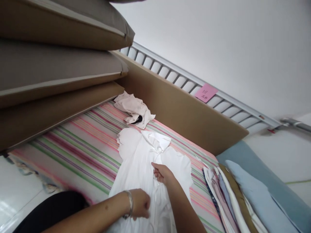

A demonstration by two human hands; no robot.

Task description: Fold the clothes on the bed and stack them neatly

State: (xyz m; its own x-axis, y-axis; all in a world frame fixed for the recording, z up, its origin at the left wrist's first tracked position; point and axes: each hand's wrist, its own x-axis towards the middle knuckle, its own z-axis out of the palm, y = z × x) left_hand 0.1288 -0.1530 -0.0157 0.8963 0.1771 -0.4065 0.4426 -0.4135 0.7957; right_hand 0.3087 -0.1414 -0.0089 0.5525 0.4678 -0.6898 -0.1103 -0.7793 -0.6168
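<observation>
White garment (134,168) lies spread beneath left hand (140,203) and right hand (164,174), so its front is reachable; left grip curled, right half-open, any hold unclear.

Striped cloth (80,145), multi-col.: pink, green, purple & maroon stripes showing on pale grnd. Garment (136,165) showing plain wht. Card (206,93) showing pink w/ dk writing. Cushions (55,64) showing grey-brn & tan.

White garment (132,163), short-sleeved, spread on striped cloth (80,142).
</observation>
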